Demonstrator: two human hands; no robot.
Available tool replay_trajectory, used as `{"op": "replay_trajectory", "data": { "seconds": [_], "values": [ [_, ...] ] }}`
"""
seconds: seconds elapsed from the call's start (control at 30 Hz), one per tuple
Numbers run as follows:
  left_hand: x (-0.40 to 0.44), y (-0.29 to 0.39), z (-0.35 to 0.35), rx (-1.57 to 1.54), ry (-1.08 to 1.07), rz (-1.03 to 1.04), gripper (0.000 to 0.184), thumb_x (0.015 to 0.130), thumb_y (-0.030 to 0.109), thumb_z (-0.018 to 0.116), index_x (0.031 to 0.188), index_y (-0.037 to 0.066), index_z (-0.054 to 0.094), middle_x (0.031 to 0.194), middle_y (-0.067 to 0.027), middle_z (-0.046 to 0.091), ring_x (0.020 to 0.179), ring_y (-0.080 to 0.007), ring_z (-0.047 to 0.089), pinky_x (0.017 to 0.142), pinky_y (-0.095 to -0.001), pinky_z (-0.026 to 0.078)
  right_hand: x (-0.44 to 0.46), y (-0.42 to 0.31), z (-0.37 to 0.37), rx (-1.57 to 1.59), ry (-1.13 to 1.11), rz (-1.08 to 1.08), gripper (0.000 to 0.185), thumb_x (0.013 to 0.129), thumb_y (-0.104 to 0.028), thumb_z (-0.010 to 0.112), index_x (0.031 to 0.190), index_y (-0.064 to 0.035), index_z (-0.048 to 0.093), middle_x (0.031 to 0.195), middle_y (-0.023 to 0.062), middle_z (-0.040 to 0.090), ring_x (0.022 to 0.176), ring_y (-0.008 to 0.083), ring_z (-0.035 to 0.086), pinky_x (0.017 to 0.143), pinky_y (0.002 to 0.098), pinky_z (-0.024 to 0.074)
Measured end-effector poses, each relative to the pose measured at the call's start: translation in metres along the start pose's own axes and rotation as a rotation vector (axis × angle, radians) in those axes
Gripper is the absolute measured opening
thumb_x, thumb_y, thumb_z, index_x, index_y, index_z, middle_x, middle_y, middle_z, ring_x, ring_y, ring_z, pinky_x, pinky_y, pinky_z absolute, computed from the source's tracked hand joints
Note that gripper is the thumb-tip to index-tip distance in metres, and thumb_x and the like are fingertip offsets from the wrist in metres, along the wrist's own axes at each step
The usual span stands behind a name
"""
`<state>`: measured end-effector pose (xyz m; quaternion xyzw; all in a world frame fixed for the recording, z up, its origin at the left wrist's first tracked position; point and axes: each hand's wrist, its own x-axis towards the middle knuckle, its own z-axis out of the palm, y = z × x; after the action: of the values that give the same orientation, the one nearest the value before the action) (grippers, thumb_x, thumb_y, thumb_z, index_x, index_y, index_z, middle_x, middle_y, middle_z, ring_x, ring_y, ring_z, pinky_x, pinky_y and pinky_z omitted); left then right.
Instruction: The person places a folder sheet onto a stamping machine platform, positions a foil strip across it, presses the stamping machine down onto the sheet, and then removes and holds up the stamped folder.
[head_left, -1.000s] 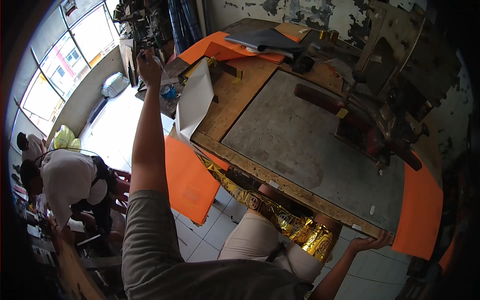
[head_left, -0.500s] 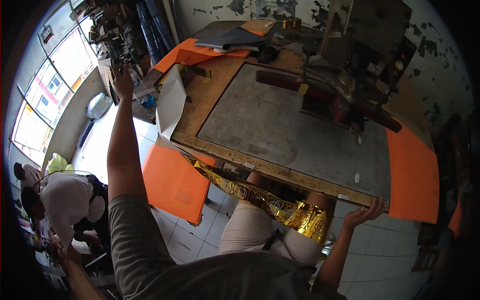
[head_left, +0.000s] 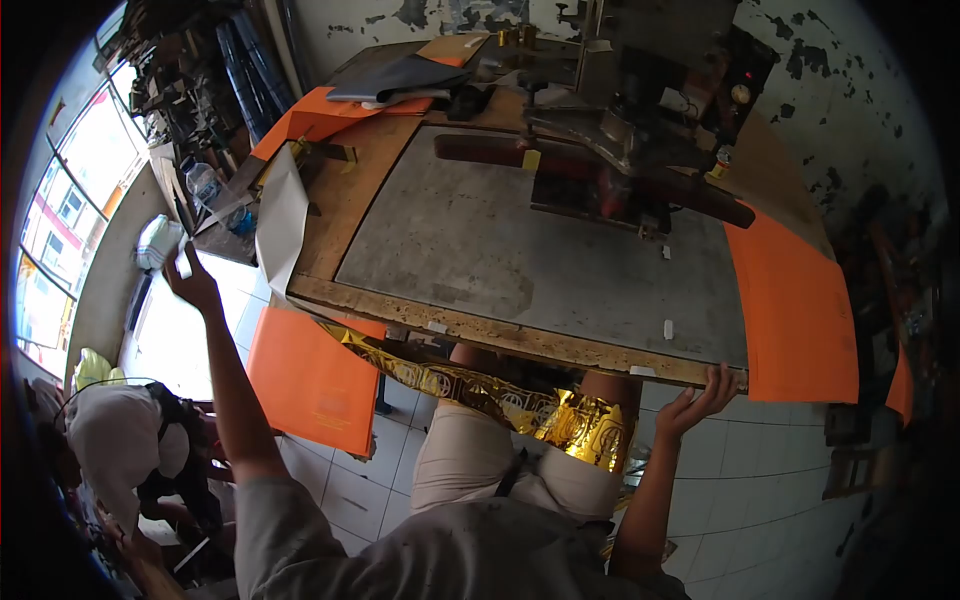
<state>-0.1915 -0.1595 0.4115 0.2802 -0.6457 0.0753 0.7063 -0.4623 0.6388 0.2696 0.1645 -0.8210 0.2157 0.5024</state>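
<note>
My left hand is raised out to the left, fingers apart, with nothing visible in it. My right hand rests against the front right edge of the worktable, its fingers bent over that edge. A gold foil strip hangs below the front edge and lies across my thighs. One orange sheet is just right of my right hand. More orange sheets hang or lie at the table's front left, near a grey-white sheet.
A press machine stands over the grey metal plate. Dark folded material lies at the back left. A plastic bottle is beyond the left edge. A co-worker bends down at the lower left.
My left hand has lowered and moved outward to the left. My right hand stays at the table edge. The view has turned to the right.
</note>
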Motion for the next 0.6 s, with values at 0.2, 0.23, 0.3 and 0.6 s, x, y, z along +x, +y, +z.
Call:
{"op": "replay_trajectory", "data": {
  "seconds": [0.2, 0.23, 0.3, 0.6],
  "values": [
    [-0.321, -0.005, -0.150, 0.141, -0.684, -0.487, 0.037, 0.104, 0.034, 0.062, 0.108, -0.002, 0.066, 0.109, -0.0217, 0.069, 0.101, -0.0368, 0.066, 0.092, -0.0430, 0.052, 0.001, -0.004, 0.005, 0.014, 0.028, 0.012, 0.043, 0.109, -0.029, 0.030, 0.136, -0.0003, 0.050, 0.151, 0.0201, 0.043, 0.149, 0.0436, 0.027, 0.121, 0.0647, 0.0189],
    [-0.351, 0.022, -0.169, 0.109, -0.981, -0.521, 0.041, 0.103, 0.033, 0.063, 0.123, -0.003, 0.060, 0.120, -0.0241, 0.065, 0.112, -0.0405, 0.062, 0.099, -0.0462, 0.048, 0.001, -0.004, 0.007, 0.023, 0.031, 0.014, 0.043, 0.110, -0.030, 0.030, 0.135, -0.0001, 0.050, 0.152, 0.0207, 0.042, 0.150, 0.0438, 0.025, 0.121, 0.0646, 0.0174],
    [-0.433, 0.039, -0.204, 0.221, -1.318, -0.354, 0.073, 0.098, 0.035, 0.068, 0.152, -0.002, 0.036, 0.157, -0.0266, 0.040, 0.146, -0.0433, 0.036, 0.120, -0.0525, 0.030, 0.000, -0.005, 0.008, 0.013, 0.027, 0.022, 0.043, 0.110, -0.030, 0.030, 0.135, -0.0002, 0.049, 0.152, 0.0205, 0.041, 0.149, 0.0438, 0.025, 0.121, 0.0646, 0.0169],
    [-0.453, 0.073, -0.202, 0.472, -1.230, -0.252, 0.051, 0.096, 0.024, 0.068, 0.140, 0.002, 0.054, 0.148, -0.0222, 0.049, 0.136, -0.0409, 0.047, 0.110, -0.0487, 0.044, -0.002, -0.005, 0.010, 0.002, 0.050, 0.029, 0.045, 0.110, -0.032, 0.027, 0.136, -0.0004, 0.047, 0.152, 0.0211, 0.041, 0.150, 0.0444, 0.023, 0.120, 0.0659, 0.0182]
  ]
}}
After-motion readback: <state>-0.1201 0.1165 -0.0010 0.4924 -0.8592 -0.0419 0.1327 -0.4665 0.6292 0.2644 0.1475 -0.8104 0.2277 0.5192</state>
